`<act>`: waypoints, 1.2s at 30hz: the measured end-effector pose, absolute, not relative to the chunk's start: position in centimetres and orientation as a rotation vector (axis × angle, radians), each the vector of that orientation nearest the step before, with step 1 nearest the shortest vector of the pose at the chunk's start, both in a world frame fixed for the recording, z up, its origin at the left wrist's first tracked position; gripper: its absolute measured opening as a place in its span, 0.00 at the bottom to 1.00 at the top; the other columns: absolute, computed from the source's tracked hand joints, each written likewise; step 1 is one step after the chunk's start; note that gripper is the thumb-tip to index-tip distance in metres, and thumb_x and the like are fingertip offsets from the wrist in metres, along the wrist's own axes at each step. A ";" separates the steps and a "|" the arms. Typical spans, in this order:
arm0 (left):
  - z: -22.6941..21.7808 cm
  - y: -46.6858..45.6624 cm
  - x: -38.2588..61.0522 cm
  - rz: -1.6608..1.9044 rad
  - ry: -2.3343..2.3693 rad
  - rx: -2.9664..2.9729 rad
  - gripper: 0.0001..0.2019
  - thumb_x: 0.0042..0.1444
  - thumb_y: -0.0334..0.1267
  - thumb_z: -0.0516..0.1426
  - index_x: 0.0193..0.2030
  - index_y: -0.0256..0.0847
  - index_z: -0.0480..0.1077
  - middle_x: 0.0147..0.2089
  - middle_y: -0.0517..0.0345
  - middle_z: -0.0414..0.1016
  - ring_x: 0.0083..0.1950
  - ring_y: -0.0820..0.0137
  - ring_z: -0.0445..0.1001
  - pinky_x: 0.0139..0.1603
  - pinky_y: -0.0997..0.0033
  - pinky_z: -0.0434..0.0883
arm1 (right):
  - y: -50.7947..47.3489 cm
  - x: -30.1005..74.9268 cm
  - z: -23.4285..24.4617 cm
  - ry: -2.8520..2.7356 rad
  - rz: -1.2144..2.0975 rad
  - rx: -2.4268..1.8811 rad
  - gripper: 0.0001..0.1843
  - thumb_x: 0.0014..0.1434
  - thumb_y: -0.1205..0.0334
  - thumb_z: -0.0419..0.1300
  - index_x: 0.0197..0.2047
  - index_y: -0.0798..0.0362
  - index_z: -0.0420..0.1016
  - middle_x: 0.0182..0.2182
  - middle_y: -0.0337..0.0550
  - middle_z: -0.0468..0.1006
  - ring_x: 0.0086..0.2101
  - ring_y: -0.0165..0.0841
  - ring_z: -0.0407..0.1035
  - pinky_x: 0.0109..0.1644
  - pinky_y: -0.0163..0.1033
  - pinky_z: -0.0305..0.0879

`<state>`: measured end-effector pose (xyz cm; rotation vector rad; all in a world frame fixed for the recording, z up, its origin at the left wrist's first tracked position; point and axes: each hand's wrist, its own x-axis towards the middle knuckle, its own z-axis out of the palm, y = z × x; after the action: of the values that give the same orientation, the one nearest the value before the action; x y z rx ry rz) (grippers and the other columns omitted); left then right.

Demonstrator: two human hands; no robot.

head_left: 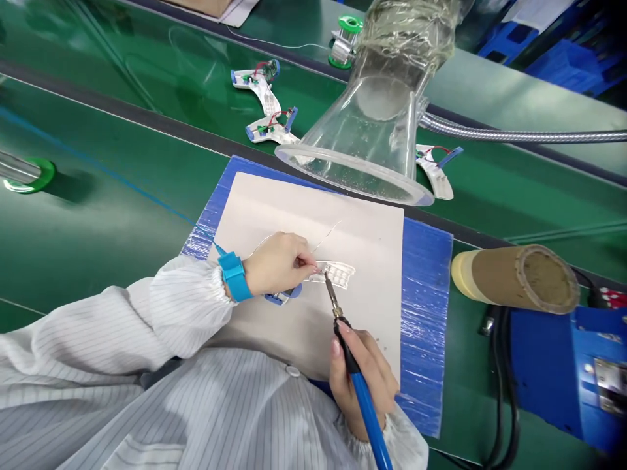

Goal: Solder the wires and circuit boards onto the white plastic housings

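Observation:
My right hand (365, 372) is wrapped around a soldering iron (360, 385) with a blue handle. The iron's tip touches or nearly touches a white plastic housing (339, 274) lying on a pale board (372, 241). My left hand (279, 264) is closed in a pinch at the housing's left part; what sits between the fingertips is too small to make out. A blue-edged part (283, 295) shows just below this hand, partly covered. Thin silvery wire (327, 235) sticks out beyond the fingers. A blue wrist strap (235, 275) is on my left wrist.
A clear fume hood (362, 143) hangs over the board's far edge. Behind it lie white housings with red wires (272, 127). Solder spools (345, 42) stand at the back and left. A brown cardboard tube (519, 277) and blue equipment (553, 372) with cables are at right.

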<state>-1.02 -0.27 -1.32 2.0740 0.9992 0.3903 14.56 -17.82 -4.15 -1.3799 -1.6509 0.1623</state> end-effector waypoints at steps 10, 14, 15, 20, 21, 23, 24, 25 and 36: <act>-2.0 -0.7 -1.3 0.460 0.991 2.174 0.05 0.53 0.32 0.63 0.28 0.41 0.80 0.29 0.60 0.79 0.37 0.68 0.74 0.41 0.68 0.66 | -17.6 14.5 -4.0 -1.671 0.211 -1.403 0.26 0.57 0.77 0.61 0.59 0.55 0.70 0.39 0.48 0.79 0.35 0.31 0.73 0.36 0.37 0.74; -2.0 -0.8 -1.3 0.452 1.018 2.180 0.05 0.53 0.33 0.63 0.28 0.42 0.80 0.29 0.60 0.80 0.38 0.67 0.74 0.42 0.66 0.64 | -17.6 14.4 -3.9 -1.684 0.201 -1.430 0.25 0.58 0.76 0.61 0.58 0.53 0.70 0.39 0.46 0.79 0.35 0.31 0.74 0.36 0.36 0.74; -2.1 -0.8 -1.3 0.451 1.020 2.181 0.05 0.53 0.33 0.63 0.28 0.42 0.80 0.29 0.61 0.80 0.38 0.67 0.74 0.42 0.66 0.64 | -17.7 14.4 -3.9 -1.687 0.200 -1.429 0.25 0.58 0.76 0.61 0.58 0.54 0.70 0.39 0.47 0.79 0.35 0.31 0.74 0.37 0.36 0.74; -2.0 -0.8 -1.2 0.405 1.046 2.157 0.04 0.53 0.33 0.63 0.28 0.42 0.80 0.30 0.61 0.80 0.40 0.65 0.74 0.44 0.63 0.63 | -17.7 14.4 -4.0 -1.668 0.200 -1.407 0.25 0.57 0.79 0.61 0.57 0.56 0.71 0.38 0.48 0.78 0.35 0.31 0.73 0.36 0.36 0.73; -1.9 -0.8 -1.2 0.391 1.052 2.151 0.04 0.53 0.33 0.63 0.29 0.42 0.80 0.30 0.60 0.80 0.40 0.65 0.74 0.44 0.63 0.63 | -17.7 14.4 -4.1 -1.652 0.186 -1.408 0.25 0.57 0.79 0.61 0.57 0.56 0.71 0.38 0.48 0.78 0.36 0.31 0.73 0.37 0.37 0.73; -1.8 -0.8 -1.1 0.369 1.061 2.140 0.04 0.53 0.33 0.63 0.29 0.42 0.80 0.31 0.60 0.80 0.41 0.65 0.74 0.45 0.62 0.63 | -17.7 14.3 -4.1 -1.621 0.154 -1.417 0.24 0.57 0.78 0.61 0.57 0.56 0.72 0.38 0.48 0.78 0.36 0.32 0.73 0.37 0.37 0.74; -1.8 -0.8 -1.1 0.362 1.065 2.134 0.04 0.53 0.33 0.63 0.29 0.42 0.80 0.31 0.60 0.81 0.41 0.64 0.74 0.46 0.62 0.64 | -17.7 14.3 -4.1 -1.612 0.148 -1.420 0.24 0.57 0.78 0.61 0.56 0.56 0.72 0.38 0.48 0.78 0.36 0.32 0.73 0.36 0.37 0.74; -1.8 -0.8 -1.1 0.357 1.072 2.129 0.04 0.53 0.33 0.63 0.29 0.42 0.80 0.31 0.60 0.81 0.42 0.64 0.74 0.46 0.61 0.64 | -17.7 14.3 -4.1 -1.607 0.145 -1.421 0.24 0.57 0.78 0.61 0.57 0.55 0.72 0.38 0.47 0.78 0.35 0.32 0.73 0.36 0.37 0.74; -1.9 -1.3 -1.1 0.413 1.119 2.084 0.04 0.53 0.34 0.63 0.29 0.44 0.80 0.31 0.60 0.81 0.43 0.63 0.73 0.48 0.59 0.62 | -17.0 14.7 -3.5 -1.539 0.108 -1.443 0.23 0.57 0.77 0.61 0.56 0.55 0.73 0.38 0.47 0.79 0.34 0.32 0.74 0.33 0.37 0.74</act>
<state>-1.15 -1.27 -1.90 2.0837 1.1194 0.4125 14.73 -16.98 -3.48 -1.4432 -1.5391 0.1083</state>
